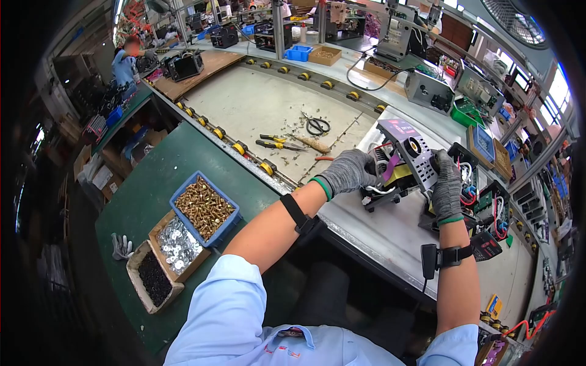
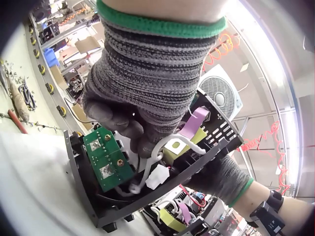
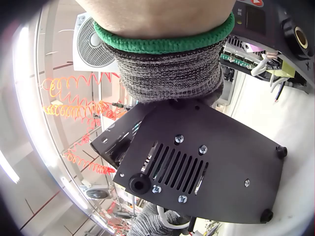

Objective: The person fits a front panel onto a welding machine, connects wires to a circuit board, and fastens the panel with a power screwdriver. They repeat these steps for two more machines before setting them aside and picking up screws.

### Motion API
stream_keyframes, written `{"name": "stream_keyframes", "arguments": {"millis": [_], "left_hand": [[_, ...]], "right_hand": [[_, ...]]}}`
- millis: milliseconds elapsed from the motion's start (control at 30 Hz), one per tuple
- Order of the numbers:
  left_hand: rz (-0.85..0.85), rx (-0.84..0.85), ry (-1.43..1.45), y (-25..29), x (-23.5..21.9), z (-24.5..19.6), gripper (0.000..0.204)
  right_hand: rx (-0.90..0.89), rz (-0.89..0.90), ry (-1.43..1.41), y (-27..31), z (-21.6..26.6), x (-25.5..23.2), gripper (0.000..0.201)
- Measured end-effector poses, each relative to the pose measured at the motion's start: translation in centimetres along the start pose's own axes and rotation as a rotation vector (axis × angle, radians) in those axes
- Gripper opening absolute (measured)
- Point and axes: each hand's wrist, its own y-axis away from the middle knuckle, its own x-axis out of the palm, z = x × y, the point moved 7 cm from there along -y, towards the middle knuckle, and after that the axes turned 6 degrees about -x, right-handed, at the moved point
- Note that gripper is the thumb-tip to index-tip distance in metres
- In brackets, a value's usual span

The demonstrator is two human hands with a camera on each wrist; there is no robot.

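Observation:
A partly built electrical machine (image 1: 421, 165) with a black, slotted metal case stands tilted on the white bench in front of me. Both hands wear grey knit gloves with green cuffs. My left hand (image 1: 349, 172) reaches into its open side, fingers curled on a part within. Beside those fingers, the left wrist view has a green circuit board (image 2: 108, 157), a white cable (image 2: 156, 152) and a purple strip (image 2: 194, 123). My right hand (image 1: 447, 186) grips the case's opposite side. The machine's footed black base (image 3: 231, 152) faces the right wrist camera, and the right fingertips are hidden behind it.
More open machines (image 1: 488, 198) crowd the right side. Pliers (image 1: 281, 146) and black-handled scissors (image 1: 317, 126) lie beyond my left hand among loose screws. At left are a blue bin (image 1: 227, 227) of brass screws, a washer box (image 1: 194, 266) and a black-screw box (image 1: 138, 285).

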Motion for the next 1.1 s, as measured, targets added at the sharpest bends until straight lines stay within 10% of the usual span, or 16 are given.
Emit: {"name": "stream_keyframes", "arguments": {"millis": [133,367,467,600,667,800,900,1100], "left_hand": [[-0.005,0.005,-0.066,-0.2,-1.0,0.5,0.031],[-0.624,0.225,0.009,-4.4,-7.3,-0.8,0.02],[-0.511,0.245,0.463,-8.1,-7.4,-0.9,0.02],[-0.571,0.344,0.263,-12.0,-8.1,-3.5,0.022],[-0.007,0.34,0.166,-15.6,-4.8,-3.4,0.027],[0.015,0.312,-0.187,-15.9,-4.7,0.3,0.04],[-0.282,0.066,-0.377,-11.2,-8.8,2.7,0.039],[-0.082,0.126,0.099,3.8,-8.1,-3.1,0.055]], "right_hand": [[0.022,-0.013,-0.026,0.2,0.0,0.0,0.052],[-0.004,0.01,-0.121,1.3,1.3,0.6,0.05],[0.035,0.023,-0.151,1.6,1.7,0.8,0.048],[-0.032,0.01,-0.06,1.5,2.5,1.1,0.05],[-0.034,0.0,-0.049,1.3,2.3,1.1,0.05],[-0.048,0.011,-0.045,1.3,1.8,0.9,0.05],[-0.018,0.026,-0.092,1.3,1.8,1.1,0.049],[0.033,0.025,-0.188,1.8,1.7,2.3,0.048]]}}
